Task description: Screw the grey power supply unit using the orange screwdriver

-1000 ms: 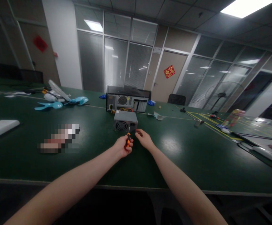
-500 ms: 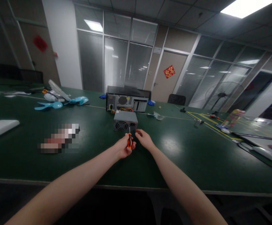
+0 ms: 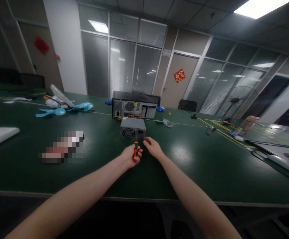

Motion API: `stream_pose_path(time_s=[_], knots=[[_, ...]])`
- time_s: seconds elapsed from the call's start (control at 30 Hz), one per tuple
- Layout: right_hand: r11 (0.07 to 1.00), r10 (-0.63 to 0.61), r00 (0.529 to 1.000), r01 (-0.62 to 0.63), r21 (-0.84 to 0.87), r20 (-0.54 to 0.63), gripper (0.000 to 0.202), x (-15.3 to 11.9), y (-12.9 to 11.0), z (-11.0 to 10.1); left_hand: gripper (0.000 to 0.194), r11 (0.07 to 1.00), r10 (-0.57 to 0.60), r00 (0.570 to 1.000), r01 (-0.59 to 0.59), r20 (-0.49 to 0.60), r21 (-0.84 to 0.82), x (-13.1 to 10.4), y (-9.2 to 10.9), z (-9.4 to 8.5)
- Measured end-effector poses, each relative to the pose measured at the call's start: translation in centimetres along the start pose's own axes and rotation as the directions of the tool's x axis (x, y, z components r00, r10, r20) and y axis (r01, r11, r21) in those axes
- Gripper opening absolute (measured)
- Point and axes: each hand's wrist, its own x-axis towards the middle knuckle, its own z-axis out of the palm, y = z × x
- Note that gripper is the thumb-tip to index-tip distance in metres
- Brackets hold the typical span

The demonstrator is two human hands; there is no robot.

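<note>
My left hand (image 3: 131,156) is closed round an orange and black screwdriver (image 3: 136,149), its shaft pointing at the front face of a grey power supply box (image 3: 133,124). Whether the tip touches the box cannot be made out. Near the lower right corner of the box is my right hand (image 3: 153,147), fingers curled with the tips close together; anything between them is too small to tell. Right behind the box a black computer case (image 3: 136,105) lies on its side, with coloured wires at its lower edge.
On the green table (image 3: 97,179) are a pixelated object (image 3: 64,146), a white device (image 3: 0,137) at the left and light-blue pieces (image 3: 83,107) farther back. Blue gloves (image 3: 160,109) flank the case. A clear plastic piece (image 3: 168,123) lies right of it.
My left hand and the screwdriver have shifted very slightly left. The right hand and the grey box look nearly unchanged.
</note>
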Motion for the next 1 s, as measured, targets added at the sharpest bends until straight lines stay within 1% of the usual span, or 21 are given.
stream_pose_path(time_s=[0.1, 0.27, 0.43, 0.53, 0.6, 0.67, 0.77, 0.93, 1.0], knots=[[1.0, -0.004, 1.0, 0.004, -0.005, -0.001, 0.032, 0.04, 0.13, 0.05, 0.026, 1.0, -0.006, 1.0, 0.005, 0.012, 0.016, -0.08, 0.03, 0.04], [1.0, -0.008, 1.0, 0.008, -0.012, -0.005, 0.032, 0.15, 0.4, 0.17, 0.019, 1.0, -0.003, 1.0, 0.003, -0.002, 0.003, -0.34, 0.08, 0.27], [1.0, -0.004, 1.0, 0.004, -0.02, -0.007, 0.031, 0.21, 0.52, 0.23, 0.025, 1.0, 0.009, 1.0, -0.009, -0.002, -0.011, -0.51, 0.14, 0.42], [1.0, -0.017, 1.0, 0.017, -0.015, -0.006, 0.031, 0.19, 0.54, 0.19, 0.027, 1.0, 0.006, 1.0, -0.006, 0.009, 0.011, -0.37, 0.14, 0.32], [1.0, -0.021, 1.0, 0.021, -0.014, -0.006, 0.032, 0.17, 0.55, 0.16, 0.024, 1.0, -0.006, 1.0, 0.006, 0.007, 0.016, -0.13, 0.1, 0.15], [1.0, -0.021, 1.0, 0.02, -0.016, -0.007, 0.033, 0.16, 0.54, 0.14, 0.023, 1.0, -0.012, 1.0, 0.012, 0.016, -0.002, 0.15, 0.03, -0.03], [1.0, -0.019, 1.0, 0.019, -0.018, -0.002, 0.033, 0.14, 0.48, 0.11, 0.027, 1.0, 0.0, 1.0, 0.001, 0.03, -0.023, 0.4, -0.06, -0.2], [1.0, -0.016, 1.0, 0.016, -0.022, -0.004, 0.033, 0.06, 0.27, 0.04, 0.03, 1.0, -0.002, 1.0, 0.003, 0.028, -0.003, 0.12, 0.04, -0.11], [1.0, -0.018, 1.0, 0.018, -0.022, -0.002, 0.033, 0.01, 0.2, 0.0, 0.028, 1.0, -0.005, 1.0, 0.005, 0.027, 0.008, -0.04, 0.11, -0.04]])
